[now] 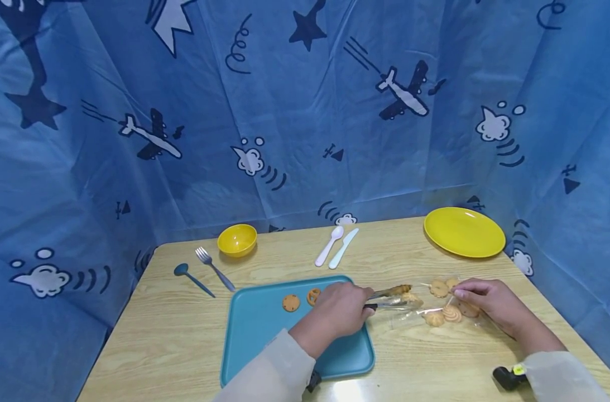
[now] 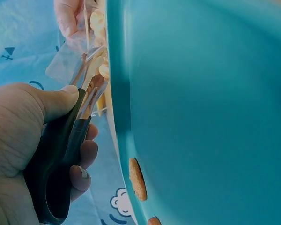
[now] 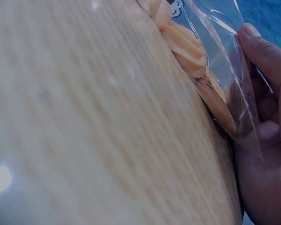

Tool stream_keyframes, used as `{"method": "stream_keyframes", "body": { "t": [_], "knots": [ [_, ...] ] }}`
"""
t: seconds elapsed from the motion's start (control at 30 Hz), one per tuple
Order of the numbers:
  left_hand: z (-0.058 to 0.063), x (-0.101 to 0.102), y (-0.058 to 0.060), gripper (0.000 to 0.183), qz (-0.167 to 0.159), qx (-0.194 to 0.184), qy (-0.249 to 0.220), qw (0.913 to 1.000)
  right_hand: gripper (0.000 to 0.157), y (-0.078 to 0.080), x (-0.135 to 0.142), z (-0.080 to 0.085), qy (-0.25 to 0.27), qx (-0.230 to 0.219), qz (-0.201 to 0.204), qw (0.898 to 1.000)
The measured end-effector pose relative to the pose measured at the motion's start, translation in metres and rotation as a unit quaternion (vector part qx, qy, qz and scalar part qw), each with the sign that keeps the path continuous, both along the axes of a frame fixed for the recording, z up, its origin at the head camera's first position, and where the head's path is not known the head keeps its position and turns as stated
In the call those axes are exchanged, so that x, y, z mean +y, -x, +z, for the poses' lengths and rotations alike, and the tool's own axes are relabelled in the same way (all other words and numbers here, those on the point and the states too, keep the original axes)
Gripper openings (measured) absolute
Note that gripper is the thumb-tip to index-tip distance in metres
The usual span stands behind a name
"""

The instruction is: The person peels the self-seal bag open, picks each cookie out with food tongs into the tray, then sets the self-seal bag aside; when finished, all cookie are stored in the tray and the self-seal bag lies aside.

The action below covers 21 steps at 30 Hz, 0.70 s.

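Note:
My left hand (image 1: 341, 310) grips a pair of tongs (image 2: 61, 140) with black handles and shiny metal arms. The thumb lies on one handle, with fingers curled round the other. Over the right edge of the teal tray (image 1: 264, 349), the tong ends reach into the mouth of a clear plastic bag (image 1: 410, 319). They stand around or beside a cookie there; which, I cannot tell. Several more cookies (image 1: 452, 312), some swirled, lie in the bag. My right hand (image 1: 498, 307) pinches the bag's film at its right side. Two cookies (image 1: 291, 303) rest on the tray, one partly behind my left hand.
A yellow bowl (image 1: 237, 241), a fork (image 1: 215, 269) and a dark teal spoon (image 1: 194, 279) are at the back left. Behind the tray lie a pale pink spoon (image 1: 330, 245) and a pale green knife (image 1: 343, 248). A yellow plate (image 1: 464, 233) sits back right, by the blue curtain.

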<state>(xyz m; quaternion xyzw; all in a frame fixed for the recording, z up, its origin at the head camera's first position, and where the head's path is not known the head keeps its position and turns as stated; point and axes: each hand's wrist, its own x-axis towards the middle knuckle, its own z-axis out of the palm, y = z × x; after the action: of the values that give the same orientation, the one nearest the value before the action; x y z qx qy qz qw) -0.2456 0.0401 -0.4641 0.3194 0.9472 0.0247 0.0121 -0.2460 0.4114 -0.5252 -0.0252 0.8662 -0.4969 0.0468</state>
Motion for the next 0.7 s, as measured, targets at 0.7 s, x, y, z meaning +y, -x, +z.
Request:
{"method": "stream_keyframes", "body": {
  "t": [0.7],
  "knots": [
    [0.014,-0.039,-0.012,0.046,-0.007,-0.013,-0.026,0.9995,0.04,-0.001,0.0,0.0,-0.003,0.001,0.002,1.0]
  ]
}}
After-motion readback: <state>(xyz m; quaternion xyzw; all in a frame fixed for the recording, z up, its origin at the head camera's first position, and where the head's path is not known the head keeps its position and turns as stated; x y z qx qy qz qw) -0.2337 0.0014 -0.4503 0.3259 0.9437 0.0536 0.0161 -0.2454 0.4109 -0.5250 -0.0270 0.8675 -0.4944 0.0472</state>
